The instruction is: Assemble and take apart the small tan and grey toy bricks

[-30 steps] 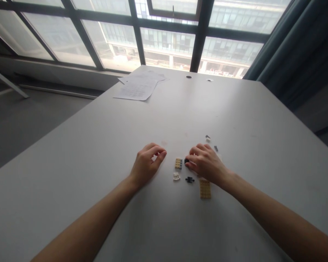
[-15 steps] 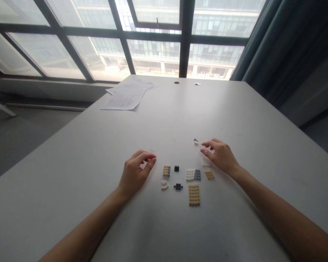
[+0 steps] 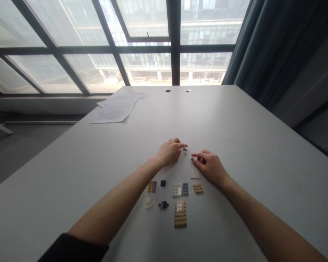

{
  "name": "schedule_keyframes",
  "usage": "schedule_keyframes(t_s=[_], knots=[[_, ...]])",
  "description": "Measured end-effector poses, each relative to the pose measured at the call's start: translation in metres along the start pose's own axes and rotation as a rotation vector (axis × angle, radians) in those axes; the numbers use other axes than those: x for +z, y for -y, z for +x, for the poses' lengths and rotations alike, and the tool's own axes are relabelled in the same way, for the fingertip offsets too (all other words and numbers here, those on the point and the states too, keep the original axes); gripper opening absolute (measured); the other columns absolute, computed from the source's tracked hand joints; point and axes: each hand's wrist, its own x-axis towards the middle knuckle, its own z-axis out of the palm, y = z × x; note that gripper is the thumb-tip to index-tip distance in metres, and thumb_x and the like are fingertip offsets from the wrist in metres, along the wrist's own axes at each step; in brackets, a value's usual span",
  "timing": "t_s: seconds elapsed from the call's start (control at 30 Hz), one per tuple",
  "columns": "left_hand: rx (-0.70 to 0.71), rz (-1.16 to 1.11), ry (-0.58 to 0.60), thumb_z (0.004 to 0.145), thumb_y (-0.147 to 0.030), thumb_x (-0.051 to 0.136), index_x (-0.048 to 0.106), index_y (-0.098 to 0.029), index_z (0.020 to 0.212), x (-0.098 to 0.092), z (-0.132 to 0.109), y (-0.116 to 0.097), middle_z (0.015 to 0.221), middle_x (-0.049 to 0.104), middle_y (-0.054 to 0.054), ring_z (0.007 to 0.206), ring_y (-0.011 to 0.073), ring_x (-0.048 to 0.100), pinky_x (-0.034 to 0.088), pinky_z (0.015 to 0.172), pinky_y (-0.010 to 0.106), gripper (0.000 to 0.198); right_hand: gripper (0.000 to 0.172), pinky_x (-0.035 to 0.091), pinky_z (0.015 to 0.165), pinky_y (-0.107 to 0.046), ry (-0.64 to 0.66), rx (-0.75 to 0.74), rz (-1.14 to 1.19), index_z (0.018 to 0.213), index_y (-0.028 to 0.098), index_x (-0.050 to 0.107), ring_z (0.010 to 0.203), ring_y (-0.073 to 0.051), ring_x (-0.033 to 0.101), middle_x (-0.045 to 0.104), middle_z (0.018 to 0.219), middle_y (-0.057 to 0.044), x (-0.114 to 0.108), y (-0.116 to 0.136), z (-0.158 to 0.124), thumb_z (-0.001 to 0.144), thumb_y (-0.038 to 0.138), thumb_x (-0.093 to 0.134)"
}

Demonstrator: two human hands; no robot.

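My left hand (image 3: 171, 152) reaches across to the far side of the bricks, index finger stretched out and thumb apart from it. Just by that fingertip lies a small grey piece (image 3: 185, 149), with a small white piece (image 3: 185, 153) beside it. Between thumb and index finger, my right hand (image 3: 209, 165) pinches a small dark grey toy brick piece (image 3: 192, 159). Under this hand is a flat white tile (image 3: 195, 174). Closer to me lie a tan plate (image 3: 198, 188), a white-and-grey plate pair (image 3: 180, 189) and a long tan plate (image 3: 180, 214).
A black brick (image 3: 163, 183), a tan-and-grey plate pair (image 3: 152, 186), a white curved piece (image 3: 148, 203) and a dark axle piece (image 3: 163, 205) lie near my left forearm. Paper sheets (image 3: 114, 109) rest at the table's far left. Windows stand behind, a curtain (image 3: 251, 47) at right.
My left hand has moved right and away from me to the small grey and white pieces. The right hand now pinches a small piece. The view has tilted up and shifted right.
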Motion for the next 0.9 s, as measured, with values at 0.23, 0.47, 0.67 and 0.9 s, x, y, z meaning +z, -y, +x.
schedule_keyframes(t_s=[0.23, 0.47, 0.67, 0.9], knots=[[-0.008, 0.002, -0.029, 0.086, -0.024, 0.053, 0.073, -0.026, 0.094, 0.003, 0.01, 0.01, 0.102, 0.064, 0.004, 0.087, 0.0189, 0.061, 0.048, 0.083, 0.032, 0.021, 0.016, 0.046, 0.07, -0.026, 0.051, -0.02, -0.099, 0.096, 0.025, 0.073, 0.068, -0.013, 0.058, 0.062, 0.088, -0.001, -0.001, 0.005, 0.001, 0.086, 0.023, 0.061], [-0.045, -0.017, -0.073, 0.089, -0.026, 0.049, 0.07, -0.021, 0.095, -0.02, -0.029, 0.032, 0.096, 0.064, 0.005, 0.076, 0.0158, 0.061, 0.048, 0.077, 0.03, 0.022, 0.014, 0.044, 0.073, -0.026, 0.032, -0.042, -0.15, 0.093, 0.021, 0.071, 0.076, -0.015, 0.059, 0.062, 0.089, -0.002, 0.002, 0.007, -0.001, 0.089, 0.024, 0.057], [0.084, -0.029, 0.101, 0.09, -0.027, 0.052, 0.071, -0.027, 0.089, -0.037, -0.073, 0.041, 0.098, 0.064, 0.003, 0.092, 0.0189, 0.06, 0.046, 0.083, 0.031, 0.019, 0.019, 0.044, 0.073, -0.026, 0.064, -0.003, -0.12, 0.102, 0.024, 0.07, 0.072, -0.014, 0.057, 0.062, 0.09, -0.001, 0.001, 0.007, -0.002, 0.085, 0.028, 0.063], [-0.031, -0.164, 0.006, 0.087, -0.025, 0.051, 0.068, -0.025, 0.106, -0.031, -0.086, 0.049, 0.103, 0.063, 0.005, 0.081, 0.0158, 0.061, 0.048, 0.078, 0.029, 0.025, 0.018, 0.044, 0.068, -0.026, 0.087, 0.103, -0.047, 0.096, 0.025, 0.073, 0.066, -0.013, 0.057, 0.062, 0.084, 0.0, -0.001, 0.005, 0.003, 0.081, 0.026, 0.065]])
